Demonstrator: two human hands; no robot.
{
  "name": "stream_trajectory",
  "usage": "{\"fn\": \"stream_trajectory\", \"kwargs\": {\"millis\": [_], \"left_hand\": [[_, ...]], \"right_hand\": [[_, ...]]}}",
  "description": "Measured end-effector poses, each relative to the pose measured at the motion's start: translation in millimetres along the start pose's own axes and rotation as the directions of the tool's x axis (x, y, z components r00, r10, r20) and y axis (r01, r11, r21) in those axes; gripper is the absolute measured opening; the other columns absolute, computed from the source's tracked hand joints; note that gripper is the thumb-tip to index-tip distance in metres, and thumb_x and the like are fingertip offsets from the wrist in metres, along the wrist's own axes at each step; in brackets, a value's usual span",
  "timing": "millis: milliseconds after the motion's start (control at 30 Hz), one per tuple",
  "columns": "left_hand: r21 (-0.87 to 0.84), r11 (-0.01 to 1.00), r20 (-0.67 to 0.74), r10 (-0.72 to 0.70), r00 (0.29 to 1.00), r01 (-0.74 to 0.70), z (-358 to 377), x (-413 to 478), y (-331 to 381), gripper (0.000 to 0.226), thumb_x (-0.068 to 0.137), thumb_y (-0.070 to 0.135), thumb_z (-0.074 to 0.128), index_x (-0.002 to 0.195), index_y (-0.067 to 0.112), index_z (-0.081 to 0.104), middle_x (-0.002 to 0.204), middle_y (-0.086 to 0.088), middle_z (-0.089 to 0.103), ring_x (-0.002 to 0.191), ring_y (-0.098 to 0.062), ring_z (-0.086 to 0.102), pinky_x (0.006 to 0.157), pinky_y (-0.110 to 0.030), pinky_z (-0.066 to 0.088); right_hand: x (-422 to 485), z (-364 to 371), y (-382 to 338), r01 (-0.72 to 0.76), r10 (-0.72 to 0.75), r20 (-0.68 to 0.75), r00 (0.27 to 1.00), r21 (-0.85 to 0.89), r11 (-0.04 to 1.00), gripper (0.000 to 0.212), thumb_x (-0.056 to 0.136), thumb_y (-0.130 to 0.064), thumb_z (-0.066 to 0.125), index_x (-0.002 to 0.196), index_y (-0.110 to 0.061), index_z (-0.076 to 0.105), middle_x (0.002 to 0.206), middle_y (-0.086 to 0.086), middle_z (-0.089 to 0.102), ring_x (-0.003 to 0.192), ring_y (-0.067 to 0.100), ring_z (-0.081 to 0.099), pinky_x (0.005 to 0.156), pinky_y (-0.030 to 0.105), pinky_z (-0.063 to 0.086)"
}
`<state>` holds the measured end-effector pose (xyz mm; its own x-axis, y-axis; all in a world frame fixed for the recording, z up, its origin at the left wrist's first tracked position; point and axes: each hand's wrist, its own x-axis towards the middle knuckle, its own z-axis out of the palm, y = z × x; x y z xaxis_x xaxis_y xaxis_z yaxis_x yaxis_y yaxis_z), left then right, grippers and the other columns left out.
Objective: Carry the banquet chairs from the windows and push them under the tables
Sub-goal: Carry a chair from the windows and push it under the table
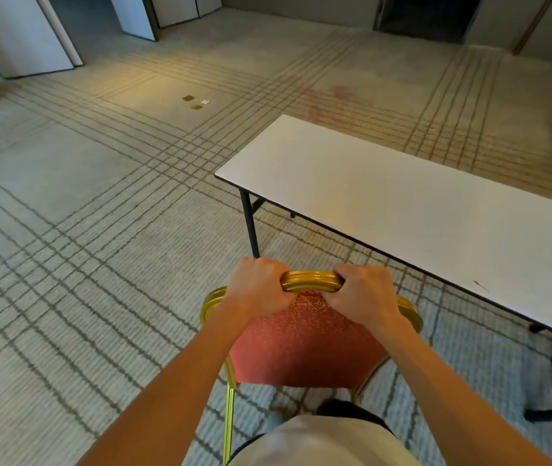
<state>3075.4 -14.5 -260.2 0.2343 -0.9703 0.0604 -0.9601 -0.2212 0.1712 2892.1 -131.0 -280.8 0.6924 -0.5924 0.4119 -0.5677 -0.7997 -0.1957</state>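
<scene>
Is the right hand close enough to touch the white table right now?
Probably yes, but only after letting go. The right hand grips the gold top rail of the chair, as does the left hand. The long edge of the table runs just right of it, with only carpet between.

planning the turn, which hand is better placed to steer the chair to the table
Probably the right hand: it grips the chair rail nearer the table, the left hand farther off.
</scene>
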Motion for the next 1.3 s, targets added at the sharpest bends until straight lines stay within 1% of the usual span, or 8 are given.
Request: {"fn": "stream_trajectory", "kwargs": {"millis": [267,367,533,700,867,1033,1167,1300], "left_hand": [[0.038,0.999,0.008,0.037,0.999,-0.037,-5,97,-55,0.045,0.087,0.048,0.063,0.058,0.027,0.037,0.059,0.009,0.043,0.058,-0.015,0.045,0.062,-0.030,0.030],[0.010,0.997,0.050,0.071,0.996,-0.071,-2,143,-72,0.038,0.087,0.043,0.064,0.062,0.025,0.043,0.057,0.009,0.038,0.059,-0.017,0.044,0.062,-0.031,0.033],[0.015,0.993,0.060,0.118,0.991,-0.119,5,216,-97,0.046,0.083,0.044,0.063,0.054,0.026,0.034,0.051,0.010,0.034,0.052,-0.014,0.039,0.058,-0.032,0.036],[-0.017,0.992,0.092,0.128,0.987,-0.127,7,272,-112,0.035,0.081,0.053,0.053,0.064,0.023,0.056,0.066,0.002,0.064,0.063,-0.020,0.059,0.063,-0.031,0.038],[0.044,0.982,0.106,0.178,0.978,-0.184,6,313,-124,0.035,0.093,0.050,0.057,0.071,0.024,0.049,0.072,0.007,0.054,0.067,-0.016,0.047,0.067,-0.031,0.034],[0.008,0.968,0.094,0.251,0.964,-0.252,12,354,-140,0.034,0.092,0.049,0.061,0.072,0.024,0.048,0.069,0.009,0.047,0.066,-0.017,0.046,0.067,-0.030,0.031],[-0.025,0.954,0.091,0.300,0.949,-0.299,16,379,-156,0.033,0.092,0.050,0.062,0.074,0.025,0.050,0.076,0.006,0.060,0.070,-0.017,0.053,0.069,-0.029,0.032],[-0.046,0.934,0.061,0.358,0.932,-0.356,13,409,-167,0.031,0.091,0.049,0.063,0.074,0.025,0.052,0.080,0.003,0.067,0.075,-0.020,0.060,0.069,-0.029,0.031]], "right_hand": [[93,43,19,-0.039,0.039,0.020,0.999,0.008,0.999,0.036,0.064,-0.034,0.087,0.056,-0.020,0.054,0.045,-0.001,0.054,0.039,0.026,0.055,0.042,0.028,0.042],[128,66,36,-0.058,0.058,-0.014,0.998,0.011,0.998,0.030,0.067,-0.042,0.076,0.056,-0.021,0.056,0.045,-0.002,0.054,0.039,0.025,0.055,0.046,0.024,0.034],[181,99,64,-0.107,0.106,0.008,0.994,0.040,0.994,0.029,0.072,-0.045,0.072,0.059,-0.022,0.059,0.050,-0.001,0.060,0.046,0.028,0.058,0.052,0.025,0.032],[222,110,83,-0.196,0.193,0.042,0.980,0.063,0.979,0.033,0.076,-0.053,0.058,0.063,-0.023,0.062,0.057,-0.001,0.065,0.055,0.026,0.061,0.057,0.027,0.033],[253,113,94,-0.226,0.223,0.080,0.972,0.027,0.974,0.028,0.081,-0.046,0.072,0.068,-0.023,0.065,0.059,-0.003,0.065,0.056,0.024,0.061,0.057,0.029,0.042],[279,129,104,-0.246,0.245,-0.028,0.969,-0.011,0.969,0.037,0.079,-0.054,0.057,0.060,-0.023,0.060,0.049,-0.006,0.056,0.043,0.018,0.052,0.050,0.023,0.034],[297,141,106,-0.272,0.271,-0.025,0.962,-0.063,0.960,0.033,0.071,-0.041,0.078,0.056,-0.023,0.054,0.046,-0.006,0.052,0.040,0.018,0.049,0.048,0.024,0.029],[317,146,107,-0.330,0.327,-0.054,0.944,-0.081,0.940,0.027,0.069,-0.039,0.072,0.056,-0.022,0.056,0.047,-0.005,0.053,0.042,0.018,0.051,0.044,0.025,0.035]]}}
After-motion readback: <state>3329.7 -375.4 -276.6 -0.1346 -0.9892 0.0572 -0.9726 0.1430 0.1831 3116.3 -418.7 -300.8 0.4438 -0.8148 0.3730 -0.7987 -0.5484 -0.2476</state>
